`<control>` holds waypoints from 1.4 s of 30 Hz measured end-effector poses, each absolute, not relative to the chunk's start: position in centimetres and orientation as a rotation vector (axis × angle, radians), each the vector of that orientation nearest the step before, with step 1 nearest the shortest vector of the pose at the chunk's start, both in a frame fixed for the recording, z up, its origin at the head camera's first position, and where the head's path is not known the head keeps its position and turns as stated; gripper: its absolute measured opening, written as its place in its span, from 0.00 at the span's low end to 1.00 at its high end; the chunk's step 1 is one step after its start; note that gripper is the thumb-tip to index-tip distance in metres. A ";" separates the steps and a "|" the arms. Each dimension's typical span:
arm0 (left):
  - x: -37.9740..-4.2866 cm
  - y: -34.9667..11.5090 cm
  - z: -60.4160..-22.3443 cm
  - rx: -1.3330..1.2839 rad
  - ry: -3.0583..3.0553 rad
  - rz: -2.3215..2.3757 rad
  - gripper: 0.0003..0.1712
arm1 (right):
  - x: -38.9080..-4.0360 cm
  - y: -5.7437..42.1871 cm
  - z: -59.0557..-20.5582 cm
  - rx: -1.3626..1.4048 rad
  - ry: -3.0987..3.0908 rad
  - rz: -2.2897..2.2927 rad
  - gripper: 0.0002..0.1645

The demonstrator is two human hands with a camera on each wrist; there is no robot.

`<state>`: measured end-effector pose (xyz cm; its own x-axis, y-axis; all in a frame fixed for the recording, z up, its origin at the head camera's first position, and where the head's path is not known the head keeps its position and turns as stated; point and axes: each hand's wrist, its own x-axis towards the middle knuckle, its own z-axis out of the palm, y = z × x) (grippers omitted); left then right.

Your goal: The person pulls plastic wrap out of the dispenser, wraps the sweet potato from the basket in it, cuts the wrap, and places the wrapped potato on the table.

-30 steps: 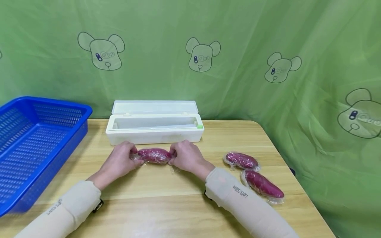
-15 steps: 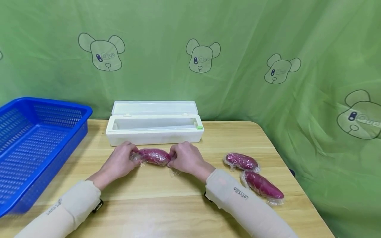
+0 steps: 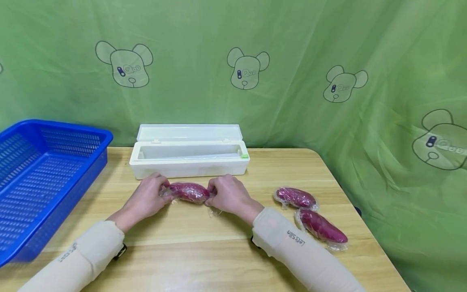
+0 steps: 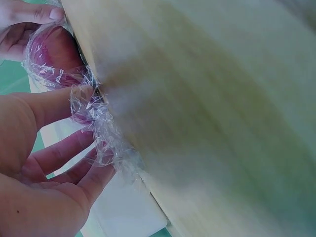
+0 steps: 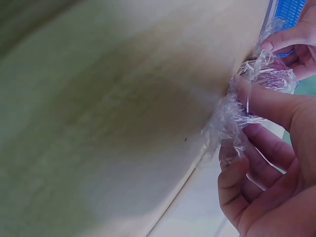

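Note:
A purple-red sweet potato (image 3: pixel 189 192) wrapped in clear cling film lies on the table, in the middle of the head view. My left hand (image 3: pixel 147 196) pinches the gathered film at its left end; in the left wrist view the crumpled film tail (image 4: pixel 116 143) runs along the fingers. At the other end, my right hand (image 3: pixel 230 194) pinches the film between thumb and fingers, and a loose film tail (image 5: pixel 222 123) shows in the right wrist view. Right of the hands lie two more film-wrapped sweet potatoes, a shorter one (image 3: pixel 296 197) and a longer one (image 3: pixel 322 226).
Just behind the hands stands a white cling film box (image 3: pixel 189 169), its lid (image 3: pixel 189 132) raised. A blue perforated basket (image 3: pixel 74 174) occupies the left side. The wooden table (image 3: pixel 189 259) has its right edge beyond the two sweet potatoes; a green curtain (image 3: pixel 197 81) hangs behind.
The sweet potato's right end has tilted slightly towards me, and the film tail under my right hand has shifted a little. Both hands stay almost in place.

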<state>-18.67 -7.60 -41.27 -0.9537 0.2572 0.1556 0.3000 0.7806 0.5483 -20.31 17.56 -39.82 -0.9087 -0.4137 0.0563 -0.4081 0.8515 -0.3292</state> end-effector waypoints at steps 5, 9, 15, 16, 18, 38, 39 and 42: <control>-18.6 -7.7 -41.3 -0.458 -2.892 -0.910 0.16 | -20.3 17.6 -39.9 -0.688 3.018 -0.528 0.13; -18.6 -7.7 -41.3 -0.455 -2.896 -0.909 0.16 | -20.3 17.6 -40.0 -0.704 3.038 -0.539 0.14; -18.6 -7.8 -41.3 -0.459 -2.893 -0.898 0.15 | -20.3 17.7 -40.1 -0.671 3.052 -0.560 0.27; -18.6 -7.8 -41.3 -0.461 -2.893 -0.896 0.15 | -20.3 17.7 -40.1 -0.667 3.053 -0.558 0.27; -18.6 -7.8 -41.3 -0.463 -2.896 -0.895 0.15 | -20.4 17.8 -40.0 -0.672 3.051 -0.556 0.24; -18.8 -7.9 -41.0 -0.509 -2.872 -0.849 0.15 | -20.6 17.9 -39.5 -0.710 3.057 -0.513 0.10; -18.7 -7.8 -41.0 -0.512 -2.869 -0.845 0.15 | -20.6 17.9 -39.5 -0.696 3.049 -0.523 0.10; -18.6 -7.8 -41.1 -0.508 -2.863 -0.839 0.15 | -20.5 17.8 -39.6 -0.671 3.025 -0.553 0.09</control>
<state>-18.65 -7.84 -41.05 -0.9372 0.2850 0.2012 0.3485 0.7904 0.5038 -20.49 17.81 -39.63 -0.9091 -0.4088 0.0807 -0.4109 0.8475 -0.3361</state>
